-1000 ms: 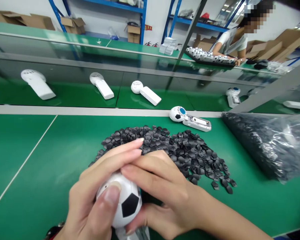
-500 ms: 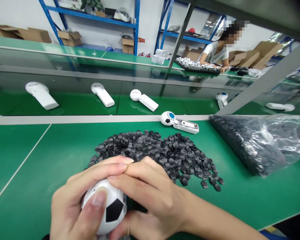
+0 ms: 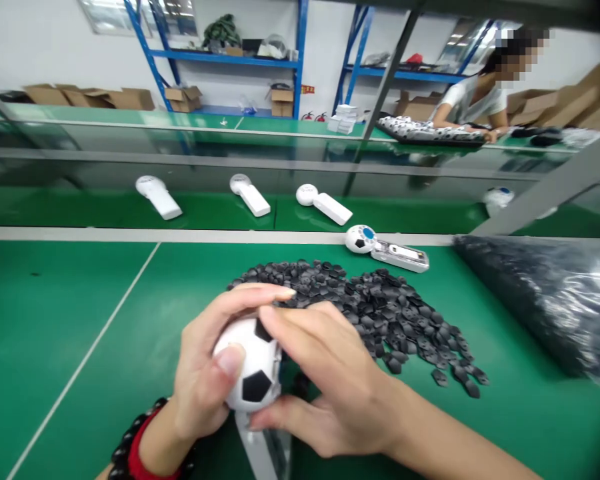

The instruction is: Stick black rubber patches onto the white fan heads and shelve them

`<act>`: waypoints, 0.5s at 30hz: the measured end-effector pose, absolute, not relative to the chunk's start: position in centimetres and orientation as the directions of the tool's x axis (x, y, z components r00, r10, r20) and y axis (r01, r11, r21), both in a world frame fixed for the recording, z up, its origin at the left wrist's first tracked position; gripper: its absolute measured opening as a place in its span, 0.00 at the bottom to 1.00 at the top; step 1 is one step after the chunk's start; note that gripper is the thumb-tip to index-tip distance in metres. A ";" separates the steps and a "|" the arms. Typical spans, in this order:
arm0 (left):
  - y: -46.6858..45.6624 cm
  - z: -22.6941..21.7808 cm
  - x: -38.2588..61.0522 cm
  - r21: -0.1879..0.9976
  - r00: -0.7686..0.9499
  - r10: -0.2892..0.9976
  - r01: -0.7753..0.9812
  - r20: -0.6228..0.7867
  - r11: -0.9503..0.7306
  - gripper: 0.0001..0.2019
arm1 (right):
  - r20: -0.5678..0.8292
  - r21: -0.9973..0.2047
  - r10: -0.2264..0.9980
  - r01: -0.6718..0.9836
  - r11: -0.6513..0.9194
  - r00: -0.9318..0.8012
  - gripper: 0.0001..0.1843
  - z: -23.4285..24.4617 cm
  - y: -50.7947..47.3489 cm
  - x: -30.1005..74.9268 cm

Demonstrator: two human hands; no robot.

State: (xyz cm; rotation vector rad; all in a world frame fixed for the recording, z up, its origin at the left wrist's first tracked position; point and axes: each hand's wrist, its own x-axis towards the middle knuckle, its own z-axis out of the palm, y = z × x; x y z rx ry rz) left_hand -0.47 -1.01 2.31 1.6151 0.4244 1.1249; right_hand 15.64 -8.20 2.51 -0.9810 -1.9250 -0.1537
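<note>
Green bench (image 3: 55, 320) | left hand (image 3: 205, 380), right hand (image 3: 340, 387) grip ball-headed fan (image 3: 250, 373) | open room left

Bare green mat (image 3: 65, 320) lies open leftward; black pentagon pieces (image 3: 365, 307) and plastic bag (image 3: 545, 293) crowd the right — little passage

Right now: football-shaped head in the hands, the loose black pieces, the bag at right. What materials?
Football head: looks like hard glossy plastic, white with black patches, light sheen. Black pieces: probably moulded plastic, matte, uniform shapes. Bag: thin clear plastic film, crinkled and shiny.
</note>
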 end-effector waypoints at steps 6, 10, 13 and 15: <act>-1.4 2.3 -0.5 0.869 0.502 0.711 -0.327 0.493 -0.372 0.16 | 0.777 -0.289 0.579 0.677 0.677 -0.247 0.22 2.4 -8.6 15.8; -1.6 2.8 -1.1 0.867 0.509 0.707 -0.209 0.491 -0.452 0.16 | 0.770 -0.304 0.579 0.644 0.702 -0.268 0.22 2.7 -8.6 15.6; -1.9 3.2 -1.5 0.859 0.511 0.713 -0.108 0.480 -0.501 0.18 | 0.731 -0.348 0.642 0.682 0.643 -0.232 0.21 2.9 -8.9 15.0; -2.1 3.3 -1.6 0.852 0.498 0.724 -0.062 0.478 -0.520 0.18 | 0.707 -0.382 0.680 0.703 0.600 -0.196 0.21 3.0 -9.3 14.6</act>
